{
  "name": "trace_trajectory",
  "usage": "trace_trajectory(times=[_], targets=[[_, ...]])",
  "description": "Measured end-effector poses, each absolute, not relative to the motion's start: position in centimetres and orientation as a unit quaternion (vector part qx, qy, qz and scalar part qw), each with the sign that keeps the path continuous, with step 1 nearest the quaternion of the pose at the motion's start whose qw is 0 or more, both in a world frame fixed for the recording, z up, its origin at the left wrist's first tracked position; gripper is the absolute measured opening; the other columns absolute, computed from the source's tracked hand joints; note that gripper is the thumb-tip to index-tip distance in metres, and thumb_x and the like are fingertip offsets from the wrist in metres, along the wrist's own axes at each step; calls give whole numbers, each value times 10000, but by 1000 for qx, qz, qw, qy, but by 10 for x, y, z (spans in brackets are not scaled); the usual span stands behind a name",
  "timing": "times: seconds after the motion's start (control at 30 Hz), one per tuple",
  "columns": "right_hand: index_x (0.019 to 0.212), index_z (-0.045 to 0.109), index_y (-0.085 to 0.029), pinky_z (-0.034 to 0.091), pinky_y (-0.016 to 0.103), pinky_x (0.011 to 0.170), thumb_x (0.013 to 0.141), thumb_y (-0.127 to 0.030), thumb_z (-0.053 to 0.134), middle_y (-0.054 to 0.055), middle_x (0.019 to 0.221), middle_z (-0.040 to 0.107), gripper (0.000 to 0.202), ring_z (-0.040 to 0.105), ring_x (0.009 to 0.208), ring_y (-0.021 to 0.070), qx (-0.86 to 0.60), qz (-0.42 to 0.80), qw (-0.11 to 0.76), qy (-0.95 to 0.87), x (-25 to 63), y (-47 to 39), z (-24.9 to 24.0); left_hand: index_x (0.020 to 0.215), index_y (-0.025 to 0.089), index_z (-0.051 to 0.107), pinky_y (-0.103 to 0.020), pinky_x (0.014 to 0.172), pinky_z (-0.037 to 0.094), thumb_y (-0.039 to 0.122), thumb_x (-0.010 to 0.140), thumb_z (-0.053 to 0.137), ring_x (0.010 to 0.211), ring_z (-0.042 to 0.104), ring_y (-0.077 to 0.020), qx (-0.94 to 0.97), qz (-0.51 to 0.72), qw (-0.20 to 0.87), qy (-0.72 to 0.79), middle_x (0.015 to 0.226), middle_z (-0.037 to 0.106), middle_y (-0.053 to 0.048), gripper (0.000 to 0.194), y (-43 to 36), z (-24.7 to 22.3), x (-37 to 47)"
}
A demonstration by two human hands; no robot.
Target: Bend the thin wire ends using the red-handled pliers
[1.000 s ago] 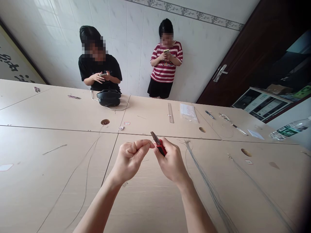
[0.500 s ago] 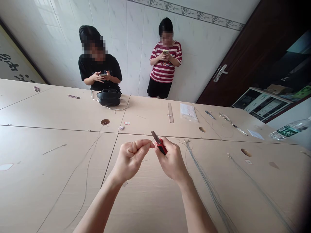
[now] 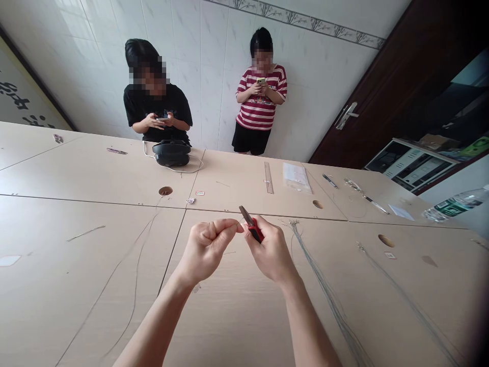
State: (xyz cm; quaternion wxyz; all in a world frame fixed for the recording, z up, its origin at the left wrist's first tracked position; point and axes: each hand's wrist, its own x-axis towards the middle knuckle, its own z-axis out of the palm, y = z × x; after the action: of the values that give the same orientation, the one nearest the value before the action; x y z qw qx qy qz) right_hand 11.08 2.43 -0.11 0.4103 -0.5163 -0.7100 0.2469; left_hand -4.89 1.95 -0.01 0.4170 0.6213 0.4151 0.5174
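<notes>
Wire (image 3: 240, 221), thin, is pinched in the closed left hand (image 3: 206, 247) above the surface (image 3: 229, 321), beside pliers (image 3: 246, 216) gripped by the right hand (image 3: 272, 252). Bundled wires (image 3: 319, 275) lie rightward; whether any are finished cannot be told.

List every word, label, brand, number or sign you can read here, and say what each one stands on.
No text reads clearly enough to quote.
Board at the far left: large dark characters, tilted and cut off.
Bottle: green label with pale lettering, too blurred.
Red-edged sticker: marks too small.
Small sticker at the right: too small.
Ruler: no numbers legible.
White folders on the shelf: spine marks unreadable.
</notes>
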Motion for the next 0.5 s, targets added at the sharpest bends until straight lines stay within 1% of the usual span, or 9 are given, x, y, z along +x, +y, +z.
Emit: trace_trajectory(times=[0.23, 0.37, 0.5], targets=[[758, 515, -211, 300, 226, 504, 910, -314, 475, -63, 575, 404, 187, 338, 517, 115, -523, 250, 406, -707, 110, 26, -3, 732, 174, 698, -242, 421, 199, 283, 839, 551, 463, 203, -83, 615, 514, 426, 420, 498, 244, 71, 213, 21, 0, -48], [767, 509, -211, 315, 229, 521, 902, -276, 482, -54, 606, 438, 153, 361, 532, 116, -510, 238, 408, -719, 112, 24, -1, 736, 176, 714, -244, 421, 189, 275, 846, 549, 459, 203, -80, 618, 520, 412, 422, 489, 249, 70, 222, 19, 4, -50], [770, 497, -215, 313, 233, 524, 892, -225, 499, -52, 619, 431, 122, 368, 539, 119, -490, 223, 401, -742, 115, 20, 3, 789, 171, 751, -247, 416, 149, 291, 854, 561, 448, 174, -74, 622, 470, 441, 445, 476, 240, 72, 234, 16, 10, -54]])
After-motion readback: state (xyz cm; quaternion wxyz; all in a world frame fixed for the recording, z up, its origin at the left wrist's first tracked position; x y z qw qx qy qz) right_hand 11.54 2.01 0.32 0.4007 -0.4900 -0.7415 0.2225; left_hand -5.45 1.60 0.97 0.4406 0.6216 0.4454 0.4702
